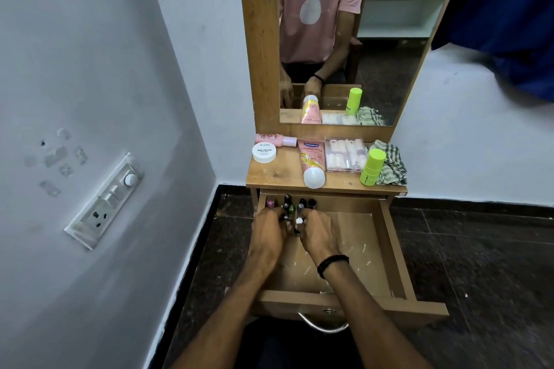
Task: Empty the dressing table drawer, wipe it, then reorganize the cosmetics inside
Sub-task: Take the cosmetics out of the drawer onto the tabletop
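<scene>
Light brown wood makes up the dressing bench point(278, 174) and its drawer point(395, 255), which is pulled wide open below the top. Both hands reach into the drawer's far left corner, where a cluster of small dark-capped bottles point(287, 204) stands upright against the back wall. The left hand point(268, 229) is palm down with its fingers curled in among the bottles; I cannot tell whether it grips 1. The right hand point(319, 237), with a black band point(332, 263) on the wrist, pinches a white-capped bottle point(299, 221) at its fingertips, just beside the left hand. The rest of the drawer floor is bare and scuffed. On the bench top lie a pink bottle point(274, 139), a white jar point(264, 153), a pink tube point(311, 162), a clear box point(344, 156), an upright green stick point(372, 167) and a checked cloth point(392, 165) at the right end, all in front of the mirror point(359, 39)
</scene>
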